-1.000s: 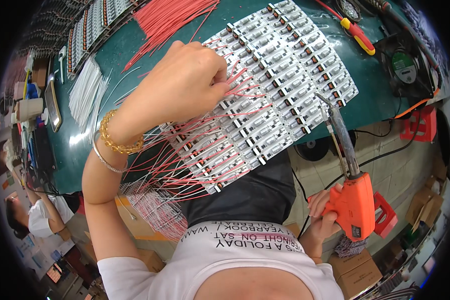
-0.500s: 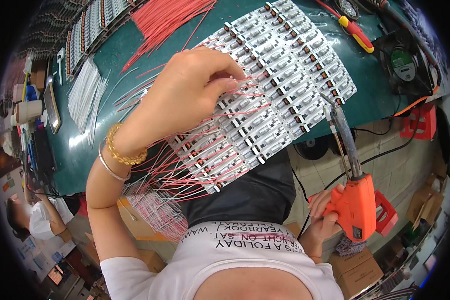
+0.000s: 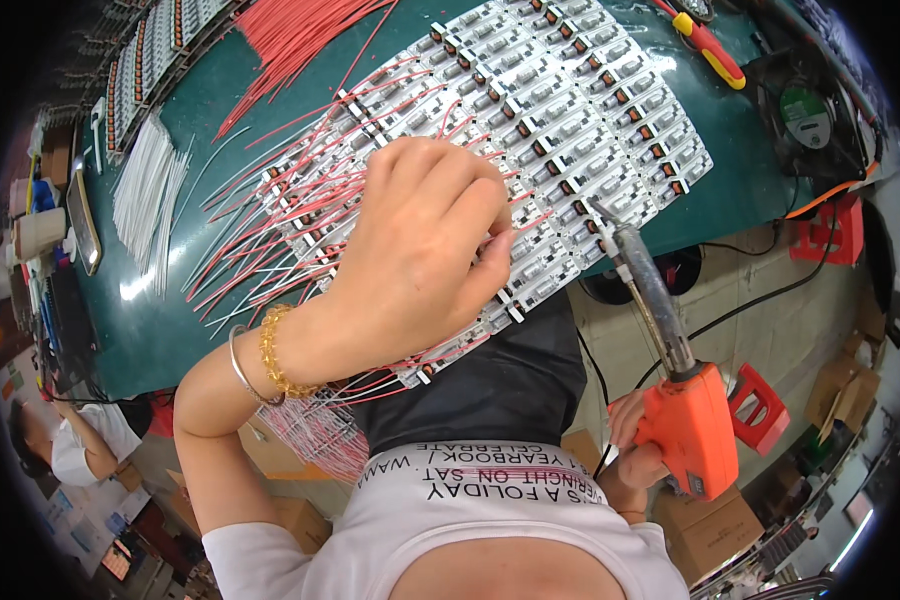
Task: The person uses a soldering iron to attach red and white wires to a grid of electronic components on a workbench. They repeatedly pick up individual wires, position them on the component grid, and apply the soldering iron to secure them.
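My left hand (image 3: pixel 415 250) is closed in a pinch above a sheet of small white circuit boards (image 3: pixel 560 130). A thin red wire (image 3: pixel 533 223) runs out past its fingertips, which are partly hidden under the hand. More red and white wires lie across the left part of the sheet, their loose ends hanging toward the left. In my right hand (image 3: pixel 635 450) is an orange soldering gun (image 3: pixel 692 425), gripped by its handle. Its long metal barrel slants up and left, the tip over the right part of the sheet, close to the boards.
On the green table (image 3: pixel 130 340) lie a pile of red wires (image 3: pixel 295 45), white wires (image 3: pixel 150 195), a phone (image 3: pixel 84 222) and a red-yellow screwdriver (image 3: pixel 708 48). A black fan (image 3: pixel 808 115) stands at the right. Stacked boards (image 3: pixel 155 65) sit far left. Another person (image 3: pixel 90 440) sits at left.
My left hand has moved right and nearer to me, over the boards. The soldering gun has shifted left, bringing its tip further over the sheet. The wires at the left have spread out.
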Motion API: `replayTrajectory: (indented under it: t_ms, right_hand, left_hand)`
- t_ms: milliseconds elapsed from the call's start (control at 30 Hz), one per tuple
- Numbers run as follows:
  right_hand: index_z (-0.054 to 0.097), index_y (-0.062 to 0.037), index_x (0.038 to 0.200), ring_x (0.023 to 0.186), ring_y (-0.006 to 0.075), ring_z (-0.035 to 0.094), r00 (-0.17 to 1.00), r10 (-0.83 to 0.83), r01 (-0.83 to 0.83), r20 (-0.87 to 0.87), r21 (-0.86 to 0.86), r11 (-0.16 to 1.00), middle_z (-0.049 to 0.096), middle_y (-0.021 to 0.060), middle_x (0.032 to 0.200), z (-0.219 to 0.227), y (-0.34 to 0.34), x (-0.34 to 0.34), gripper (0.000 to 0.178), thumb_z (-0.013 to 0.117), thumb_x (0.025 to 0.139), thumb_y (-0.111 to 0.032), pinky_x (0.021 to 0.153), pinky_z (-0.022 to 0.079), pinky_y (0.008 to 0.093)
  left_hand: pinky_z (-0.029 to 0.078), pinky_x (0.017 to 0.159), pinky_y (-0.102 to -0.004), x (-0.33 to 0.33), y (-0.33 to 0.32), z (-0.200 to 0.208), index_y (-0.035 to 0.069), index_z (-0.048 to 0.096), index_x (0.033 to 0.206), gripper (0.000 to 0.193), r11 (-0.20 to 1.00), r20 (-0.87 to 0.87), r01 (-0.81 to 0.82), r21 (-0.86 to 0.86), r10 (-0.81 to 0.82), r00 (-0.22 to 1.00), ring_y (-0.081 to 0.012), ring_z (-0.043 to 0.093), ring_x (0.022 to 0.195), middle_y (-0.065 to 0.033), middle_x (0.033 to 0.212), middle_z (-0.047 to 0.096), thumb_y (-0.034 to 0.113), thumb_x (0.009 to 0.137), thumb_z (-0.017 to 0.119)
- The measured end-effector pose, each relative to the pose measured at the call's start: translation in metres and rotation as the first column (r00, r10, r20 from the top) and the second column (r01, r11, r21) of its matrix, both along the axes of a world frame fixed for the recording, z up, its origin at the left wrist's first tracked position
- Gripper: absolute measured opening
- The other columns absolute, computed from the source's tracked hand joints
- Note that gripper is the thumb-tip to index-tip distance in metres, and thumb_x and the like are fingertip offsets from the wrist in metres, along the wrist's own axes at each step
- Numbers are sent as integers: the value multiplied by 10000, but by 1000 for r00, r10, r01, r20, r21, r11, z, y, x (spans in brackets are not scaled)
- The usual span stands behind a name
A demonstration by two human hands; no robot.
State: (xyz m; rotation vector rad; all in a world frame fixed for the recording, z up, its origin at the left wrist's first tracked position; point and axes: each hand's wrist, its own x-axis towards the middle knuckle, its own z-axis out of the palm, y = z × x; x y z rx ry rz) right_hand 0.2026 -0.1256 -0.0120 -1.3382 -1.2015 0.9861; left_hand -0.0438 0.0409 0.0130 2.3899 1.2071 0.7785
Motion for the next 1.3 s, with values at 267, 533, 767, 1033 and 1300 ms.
replayTrajectory:
  t_ms: [267, 533, 767, 1033, 1300]
  right_hand:
    - [501, -124, 556, 580, 194, 504, 979, 75, -60, 189, -85, 995, 495, -6, 574, -5, -8, 11, 566, 552, 869, -592, 533, 383, 311]
    - [624, -62, 730, 607, 234, 546, 901, -69, 107, 428, -66, 992, 560, 37, 667, -12, -21, 10, 543, 549, 879, -579, 541, 412, 343]
    - [620, -61, 736, 629, 234, 536, 963, 31, -10, 266, -81, 997, 585, 37, 694, -10, -19, 15, 503, 589, 870, -546, 554, 411, 345]
    - [551, -90, 649, 588, 191, 493, 991, 84, -77, 103, -65, 995, 528, 19, 604, -7, -6, 12, 540, 600, 850, -589, 542, 378, 319]
    - [437, 62, 1269, 439, 93, 408, 986, 65, -55, -156, 63, 996, 408, -26, 529, -5, 14, -1, 733, 593, 884, -542, 477, 396, 251]
  left_hand:
    - [380, 841, -400, -1, -2, -5, 60, 555, 796, 174, 1000, 56, 5, 5, -5, 998, -281, 526, 955, -68, 955, 595, 1, 693, 681]
    - [396, 839, -413, -2, -2, -6, 55, 552, 795, 190, 1000, 64, 16, 18, -17, 998, -291, 534, 945, -72, 959, 599, -16, 676, 682]
    - [400, 833, -412, -3, -2, -8, 54, 550, 792, 194, 999, 66, 8, 32, -10, 998, -291, 538, 942, -72, 952, 600, -23, 671, 680]
    - [403, 841, -416, -1, -1, -7, 55, 552, 793, 191, 1000, 63, 11, 27, -12, 998, -296, 538, 940, -71, 942, 598, -20, 674, 681]
    - [408, 864, -434, -24, 27, 8, 61, 596, 881, 214, 905, -39, -110, 410, 138, 990, -295, 538, 916, -87, 933, 592, 25, 715, 727]
